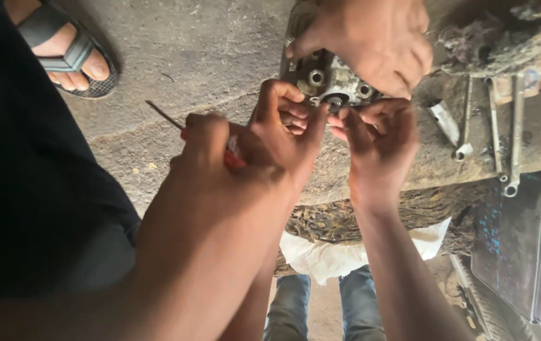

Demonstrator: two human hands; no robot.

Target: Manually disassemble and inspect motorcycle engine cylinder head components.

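A grimy metal engine housing point(321, 79) with round bores lies on a rough block. My left hand point(283, 123) and my right hand point(378, 142) meet at its near edge. Their fingertips pinch a small round fitting point(334, 101) set in the housing. What lies between the fingertips is hidden. From above, another person's hand point(371, 41) presses down on the housing. Close beside my left hand, a third fist point(207, 142) on a large forearm grips a red-handled screwdriver point(168, 118), its thin shaft pointing up and left.
Several long wrenches point(510, 136) and a small metal tool point(444, 123) lie to the right on the block. A dirty rag point(498, 38) is at the top right. A sandalled foot point(68, 53) stands at the top left. White cloth point(333, 256) and jeans point(296, 303) are below.
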